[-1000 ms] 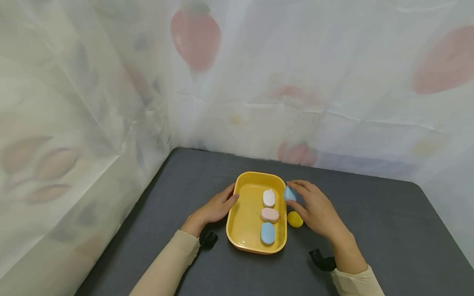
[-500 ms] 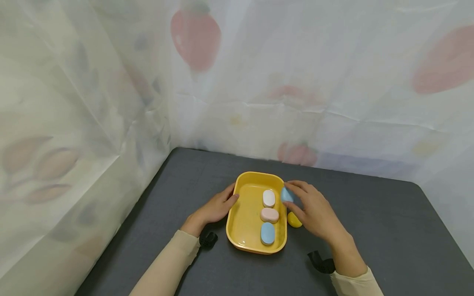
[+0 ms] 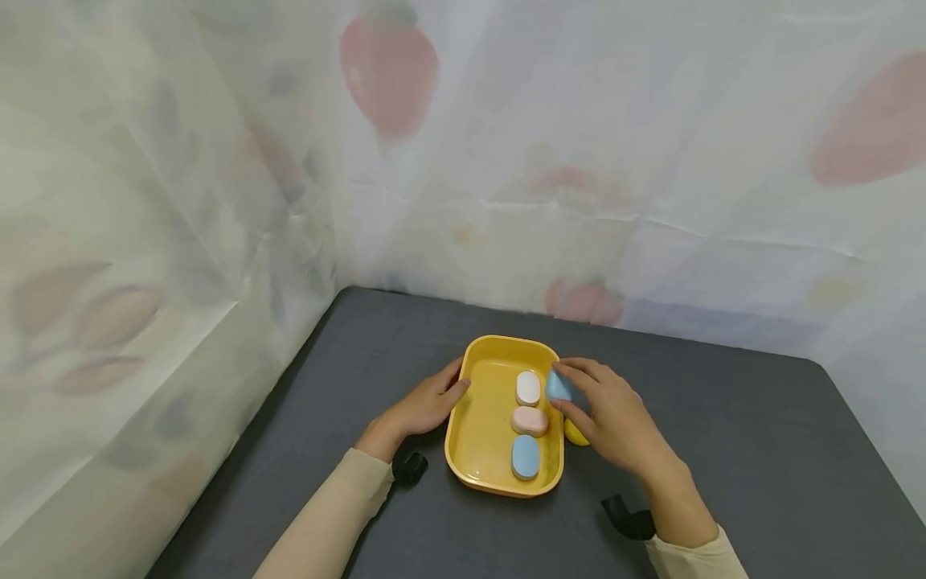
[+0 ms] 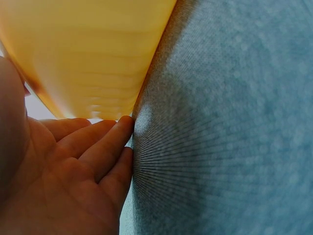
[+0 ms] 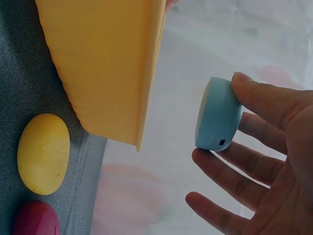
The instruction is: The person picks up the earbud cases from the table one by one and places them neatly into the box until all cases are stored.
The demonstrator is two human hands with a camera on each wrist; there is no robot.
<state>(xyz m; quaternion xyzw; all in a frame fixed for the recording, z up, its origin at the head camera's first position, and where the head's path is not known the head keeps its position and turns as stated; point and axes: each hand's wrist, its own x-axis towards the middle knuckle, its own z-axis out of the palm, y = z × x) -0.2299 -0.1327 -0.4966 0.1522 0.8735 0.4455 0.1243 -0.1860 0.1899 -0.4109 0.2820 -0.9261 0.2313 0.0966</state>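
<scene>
A yellow rectangular tray (image 3: 483, 434) sits on the dark table. My left hand (image 3: 423, 404) holds its left side, the thumb at the rim and the fingers along the outer wall (image 4: 98, 54). My right hand (image 3: 618, 418) pinches a small light-blue rounded case (image 5: 220, 115) with a pale underside and a tiny dark square on its edge. In the head view, this case overlaps the tray's right rim. Inside the tray, a white oval case (image 3: 528, 388), a pink one (image 3: 530, 420) and a blue one (image 3: 525, 457) form a column along the right side.
Just right of the tray lies a yellow rounded case (image 5: 44, 154), partly hidden by my right hand in the head view. A magenta one (image 5: 36, 220) is beside it. Fruit-printed pale curtains (image 3: 463, 161) stand behind and left of the table (image 3: 760, 450).
My right hand has carried the light-blue case slightly left, from beside the tray to its right rim. My left hand keeps its hold on the tray.
</scene>
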